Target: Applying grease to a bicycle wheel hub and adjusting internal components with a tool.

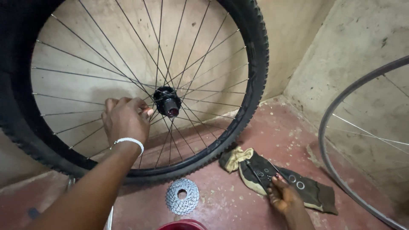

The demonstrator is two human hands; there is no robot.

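Two wheels are being counted: one tyred wheel (128, 89) with a single black hub (167, 101), and one bare rim (336, 179) at the right edge. One silver sprocket cassette (182, 196), one dark cloth (277, 176) and one red container (183, 225) are being seen on the floor, with at least three small rings (300, 185) being counted on the cloth. Two hands are being shown, the left hand (124, 120) and the right hand (283, 196), with one white beaded bracelet (129, 141) being worn.

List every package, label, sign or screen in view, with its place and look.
None in view: no package, label, sign or screen.
What shows instead is a bicycle wheel against the wall, a silver cassette on the red floor, and a dark cloth with small rings.
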